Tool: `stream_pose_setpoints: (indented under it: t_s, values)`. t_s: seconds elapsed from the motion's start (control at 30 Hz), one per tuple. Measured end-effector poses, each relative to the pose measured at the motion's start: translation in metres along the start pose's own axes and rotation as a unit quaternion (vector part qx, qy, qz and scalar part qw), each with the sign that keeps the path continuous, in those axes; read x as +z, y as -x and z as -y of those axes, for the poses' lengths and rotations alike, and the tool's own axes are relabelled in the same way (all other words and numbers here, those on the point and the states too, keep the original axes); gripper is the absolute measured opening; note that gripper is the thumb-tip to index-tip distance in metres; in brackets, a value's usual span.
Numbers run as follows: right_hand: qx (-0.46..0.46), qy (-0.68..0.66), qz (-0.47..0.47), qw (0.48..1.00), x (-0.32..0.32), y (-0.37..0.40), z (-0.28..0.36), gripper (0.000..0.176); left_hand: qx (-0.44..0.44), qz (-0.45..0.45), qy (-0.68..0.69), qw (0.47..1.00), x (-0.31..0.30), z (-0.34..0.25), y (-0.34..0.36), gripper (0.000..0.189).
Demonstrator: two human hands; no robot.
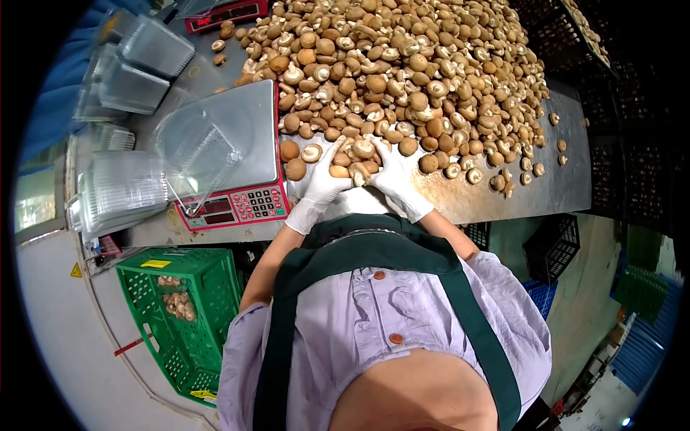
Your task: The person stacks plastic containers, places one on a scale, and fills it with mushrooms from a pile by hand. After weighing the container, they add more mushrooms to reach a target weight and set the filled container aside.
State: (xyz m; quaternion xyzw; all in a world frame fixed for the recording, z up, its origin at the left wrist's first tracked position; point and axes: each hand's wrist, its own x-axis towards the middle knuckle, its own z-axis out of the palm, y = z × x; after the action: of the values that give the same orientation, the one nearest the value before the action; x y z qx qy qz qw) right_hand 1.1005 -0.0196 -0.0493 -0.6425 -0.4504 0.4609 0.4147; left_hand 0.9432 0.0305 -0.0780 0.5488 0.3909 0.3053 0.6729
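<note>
A large heap of brown-capped mushrooms (402, 65) with pale stems covers the metal table. At the heap's near edge, my left hand (323, 183) and my right hand (397, 179), both in white gloves, face each other. Their fingers curve around a small cluster of mushrooms (364, 149) between them; some fingertips are hidden among the caps. Left of my left hand stands a red-framed digital scale (248, 205) with a keypad. A clear plastic tray (215, 159) rests on its metal plate.
Stacked clear trays (123, 188) stand left of the scale, with more trays (154, 47) behind. A second scale (226, 14) is at the back left. Below the table at left, a green crate (180, 269) holds packed mushrooms. Black crates (553, 248) stand at right.
</note>
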Motion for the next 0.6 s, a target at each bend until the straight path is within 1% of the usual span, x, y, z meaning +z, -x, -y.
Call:
stream_pose_setpoints:
  t_s: [0.03,0.07,0.13,0.17,0.2,0.27,0.3,0.33,0.4,0.43,0.47,0.53,0.6]
  values:
    - [0.019,-0.001,-0.001,1.000,0.000,0.000,0.006,0.078,-0.021,-0.003,0.049,0.999,0.000,-0.003,0.003,0.092]
    - [0.015,0.000,0.001,1.000,0.002,0.000,0.009,0.078,-0.017,-0.005,0.049,0.999,-0.002,-0.010,0.005,0.092]
    - [-0.004,-0.003,-0.009,1.000,0.007,0.000,0.016,0.078,-0.064,-0.015,0.083,0.994,-0.005,-0.024,0.008,0.094]
    - [0.002,-0.014,-0.004,1.000,0.008,0.000,0.023,0.078,-0.062,-0.017,0.083,0.994,-0.008,-0.030,0.008,0.094]
    - [0.000,-0.013,-0.001,1.000,0.009,-0.004,0.029,0.078,-0.040,-0.028,0.068,0.996,-0.011,-0.036,0.009,0.093]
    - [-0.040,0.026,0.021,0.999,0.011,-0.013,0.041,0.077,0.004,-0.049,0.038,0.998,-0.019,-0.050,0.010,0.092]
    - [-0.049,0.023,0.033,0.998,0.013,-0.015,0.054,0.077,0.026,-0.066,-0.002,0.998,-0.023,-0.065,0.015,0.090]
    - [-0.078,0.006,0.041,0.996,0.016,-0.017,0.067,0.076,0.035,-0.068,0.042,0.996,-0.026,-0.080,0.018,0.088]
    - [-0.097,-0.020,0.059,0.993,0.028,-0.023,0.091,0.075,0.041,-0.087,0.079,0.992,-0.034,-0.117,0.030,0.087]
    - [-0.106,0.024,0.069,0.992,0.032,-0.026,0.108,0.073,0.051,-0.121,0.034,0.991,-0.042,-0.124,0.033,0.086]
    - [-0.154,0.049,0.063,0.985,0.042,-0.034,0.112,0.071,0.058,-0.140,0.012,0.988,-0.053,-0.128,0.036,0.085]
    - [-0.178,0.048,0.100,0.978,0.060,-0.046,0.136,0.069,0.052,-0.169,0.027,0.984,-0.070,-0.151,0.047,0.086]
    - [-0.217,0.024,0.136,0.966,0.081,-0.055,0.161,0.065,0.066,-0.218,0.037,0.973,-0.087,-0.164,0.055,0.087]
